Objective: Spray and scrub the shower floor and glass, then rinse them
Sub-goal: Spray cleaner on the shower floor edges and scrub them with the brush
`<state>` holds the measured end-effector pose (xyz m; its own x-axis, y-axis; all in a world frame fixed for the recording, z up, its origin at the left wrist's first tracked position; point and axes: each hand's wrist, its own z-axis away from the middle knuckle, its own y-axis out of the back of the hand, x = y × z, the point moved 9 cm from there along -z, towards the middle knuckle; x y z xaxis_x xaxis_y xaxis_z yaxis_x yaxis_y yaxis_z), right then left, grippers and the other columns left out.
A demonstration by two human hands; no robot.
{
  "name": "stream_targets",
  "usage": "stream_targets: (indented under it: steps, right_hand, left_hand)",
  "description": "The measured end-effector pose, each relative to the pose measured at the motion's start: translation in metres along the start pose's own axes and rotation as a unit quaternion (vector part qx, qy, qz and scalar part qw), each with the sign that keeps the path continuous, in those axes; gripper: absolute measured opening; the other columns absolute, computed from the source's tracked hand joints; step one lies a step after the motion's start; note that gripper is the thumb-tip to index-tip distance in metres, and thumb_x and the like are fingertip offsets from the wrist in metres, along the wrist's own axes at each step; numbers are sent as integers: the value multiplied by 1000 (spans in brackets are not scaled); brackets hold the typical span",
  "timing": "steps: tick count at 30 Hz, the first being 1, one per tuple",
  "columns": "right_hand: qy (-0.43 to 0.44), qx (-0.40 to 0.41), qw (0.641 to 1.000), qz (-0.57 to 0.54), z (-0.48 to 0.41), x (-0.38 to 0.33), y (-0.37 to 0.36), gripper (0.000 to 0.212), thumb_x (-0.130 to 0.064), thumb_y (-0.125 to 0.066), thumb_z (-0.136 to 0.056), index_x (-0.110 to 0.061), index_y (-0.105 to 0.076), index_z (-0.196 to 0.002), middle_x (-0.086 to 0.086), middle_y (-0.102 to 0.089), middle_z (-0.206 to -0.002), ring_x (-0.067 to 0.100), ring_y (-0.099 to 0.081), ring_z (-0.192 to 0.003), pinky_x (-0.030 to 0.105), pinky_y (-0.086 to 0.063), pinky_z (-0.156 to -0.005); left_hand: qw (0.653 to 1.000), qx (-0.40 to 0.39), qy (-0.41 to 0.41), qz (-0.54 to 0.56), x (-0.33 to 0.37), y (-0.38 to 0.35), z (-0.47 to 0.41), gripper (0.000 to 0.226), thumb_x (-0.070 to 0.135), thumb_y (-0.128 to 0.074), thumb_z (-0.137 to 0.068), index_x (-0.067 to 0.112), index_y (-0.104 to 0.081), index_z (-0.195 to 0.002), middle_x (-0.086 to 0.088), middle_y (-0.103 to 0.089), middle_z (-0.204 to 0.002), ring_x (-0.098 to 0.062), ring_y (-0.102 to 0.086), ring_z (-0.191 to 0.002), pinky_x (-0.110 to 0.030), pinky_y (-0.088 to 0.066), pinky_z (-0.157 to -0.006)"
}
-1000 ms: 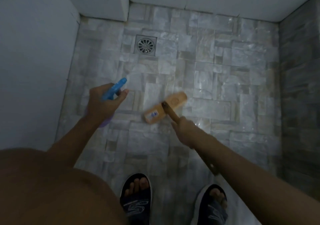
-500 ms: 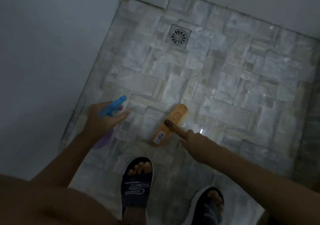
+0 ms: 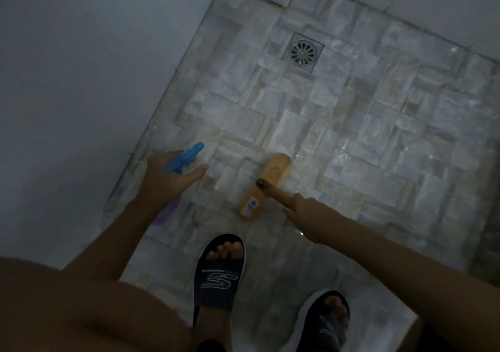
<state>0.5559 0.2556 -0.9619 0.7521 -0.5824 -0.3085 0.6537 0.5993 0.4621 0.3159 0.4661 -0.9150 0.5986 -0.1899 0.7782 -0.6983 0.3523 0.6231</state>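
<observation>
Left hand (image 3: 167,179) grips spray bottle (image 3: 184,159); right hand (image 3: 305,209) holds brush (image 3: 266,183).

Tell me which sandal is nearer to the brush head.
The left sandal, just behind the brush head; the right sandal stands farther back.

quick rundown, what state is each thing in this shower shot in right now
spray bottle, held off the floor, nozzle pointing away
scrub brush, head down on the tiles
left hand, curled round the spray bottle
right hand, gripping the scrub brush handle
shower floor, wet, glinting beside the brush
drain, grate in place, uncovered
slippers, worn on both feet
</observation>
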Motion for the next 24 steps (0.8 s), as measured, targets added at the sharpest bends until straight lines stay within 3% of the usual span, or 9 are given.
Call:
stream_targets:
  steps: [2,6,10,12,14,18,22,24]
  right_hand:
    - [-7,2,1000,18,6,10,-1,42,-48,-38,-103,-12,-48,-121,1,-56,-96,12,-52,-69,24,-36,-56]
    - [38,36,999,6,-28,-52,0,41,-40,-40,-105,-6,-48,-126,15,-61,-115,29,-63,-95,28,-39,-68]
    - [77,49,996,-17,-57,-103,-1,38,-38,-40,-106,-4,-50,-120,16,-62,-112,24,-56,-79,30,-40,-66]
    - [66,51,996,-39,-45,-83,-4,38,-41,-41,-104,-8,-50,-119,12,-62,-107,20,-55,-78,30,-41,-66]
    - [36,40,997,-63,-19,-44,-9,39,-45,-41,-103,-11,-49,-121,4,-59,-102,19,-56,-80,30,-41,-68]
    - [-44,25,999,-11,32,55,-22,40,-46,-41,-103,-15,-47,-127,11,-63,-107,27,-64,-92,29,-39,-68]
    - [-108,18,994,-17,68,115,-18,31,-46,-40,-103,-16,-46,-109,-3,-51,-80,11,-51,-64,24,-32,-52]
    - [-123,38,990,-51,64,121,-14,30,-48,-39,-103,-18,-44,-102,-3,-49,-78,7,-46,-60,21,-30,-50]
  left_hand:
    - [1000,-8,-18,-1,4,-3,-1,32,23,-86,-77,-4,-70,-79,-24,-67,-71,-27,-60,-59,-36,-48,-55]
    - [999,-28,-29,-21,6,-10,-5,36,26,-86,-78,-5,-69,-80,-24,-66,-69,-30,-61,-59,-40,-49,-54]
    - [999,-17,-42,-25,17,-7,-15,27,22,-86,-79,0,-71,-83,-18,-68,-70,-25,-59,-61,-33,-48,-54]
    - [999,-5,-52,-8,24,-6,-25,25,22,-86,-79,1,-73,-85,-16,-71,-73,-23,-63,-65,-30,-50,-58]
    - [998,-9,-56,-6,28,-17,-38,30,25,-86,-79,-1,-72,-82,-20,-70,-74,-27,-65,-65,-36,-53,-61]
    - [997,-51,-52,28,50,-61,-57,41,31,-86,-78,-6,-70,-83,-27,-69,-81,-38,-66,-72,-43,-52,-67]
    - [988,-90,-113,62,92,-105,-73,50,37,-83,-79,-10,-68,-80,-27,-68,-77,-40,-64,-67,-43,-51,-62]
    - [983,-111,-126,72,107,-122,-81,54,41,-82,-79,-10,-67,-80,-28,-67,-77,-42,-63,-66,-45,-52,-60]
